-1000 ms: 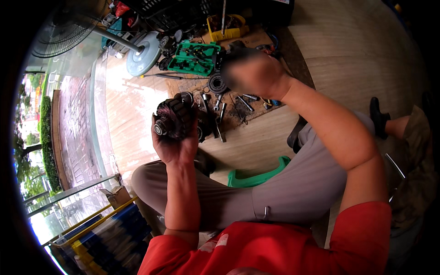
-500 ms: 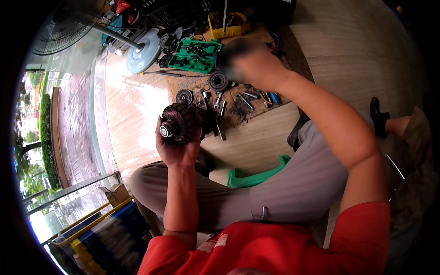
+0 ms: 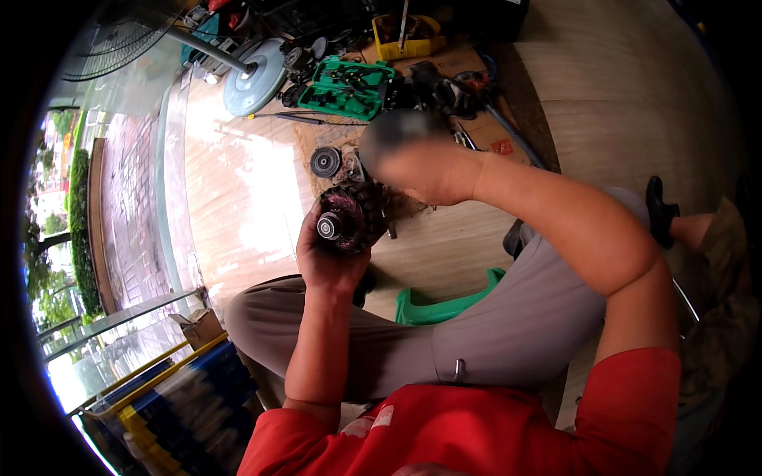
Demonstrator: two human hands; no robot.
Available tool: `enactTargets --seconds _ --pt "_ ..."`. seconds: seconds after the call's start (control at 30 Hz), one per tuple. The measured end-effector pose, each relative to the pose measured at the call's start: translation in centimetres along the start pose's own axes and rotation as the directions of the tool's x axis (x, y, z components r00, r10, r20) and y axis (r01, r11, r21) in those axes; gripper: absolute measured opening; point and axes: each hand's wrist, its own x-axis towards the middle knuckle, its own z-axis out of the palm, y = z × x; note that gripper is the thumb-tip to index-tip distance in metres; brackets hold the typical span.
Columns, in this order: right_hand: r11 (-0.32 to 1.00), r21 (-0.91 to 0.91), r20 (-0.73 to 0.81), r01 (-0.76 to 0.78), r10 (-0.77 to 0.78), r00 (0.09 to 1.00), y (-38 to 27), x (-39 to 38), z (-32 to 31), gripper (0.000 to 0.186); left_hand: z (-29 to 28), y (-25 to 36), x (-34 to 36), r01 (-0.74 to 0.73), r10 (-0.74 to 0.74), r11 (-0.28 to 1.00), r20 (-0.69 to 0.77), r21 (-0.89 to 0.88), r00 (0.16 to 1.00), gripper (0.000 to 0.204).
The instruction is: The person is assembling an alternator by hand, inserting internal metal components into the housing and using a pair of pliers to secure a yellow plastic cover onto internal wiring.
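Observation:
My left hand point(image 3: 325, 266) grips a dark rotor point(image 3: 357, 214) with a round bearing point(image 3: 327, 226) at its near end, its fingers wrapped around it. Up and to the right of it, my right hand point(image 3: 421, 170) is closed around a dark object point(image 3: 401, 127), too blurred to name. A grooved metal pulley point(image 3: 325, 162) lies on the stained cardboard just beyond the rotor. An open green tool case point(image 3: 337, 99) lies farther back, and a dark machine part with a red piece point(image 3: 464, 87) is beyond my right hand.
A fan base point(image 3: 254, 79) and a yellow tub point(image 3: 406, 47) stand at the back. A green plastic stool point(image 3: 444, 305) is between my legs. Stacked blue and yellow bins point(image 3: 182, 397) are at lower left. Another person's shoe and leg point(image 3: 667, 214) show at the right.
My left hand has moved right with the rotor. My right hand has come down and toward the rotor, uncovering the dark machine part behind it. The pulley shows more fully.

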Motion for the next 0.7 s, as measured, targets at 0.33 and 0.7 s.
enactTargets --seconds 0.33,0.7 --pt "0.968 -0.244 -0.137 -0.056 0.023 0.99 0.0 0.0 -3.8 0.009 -1.8 0.3 0.6 -0.068 0.095 0.97 -0.108 0.233 0.99 0.035" --pt "0.999 0.011 -0.12 0.051 -0.049 0.992 -1.1 -1.9 -5.8 0.013 -3.5 3.3 1.9 -0.232 0.241 0.958 -0.033 0.167 0.97 0.038"
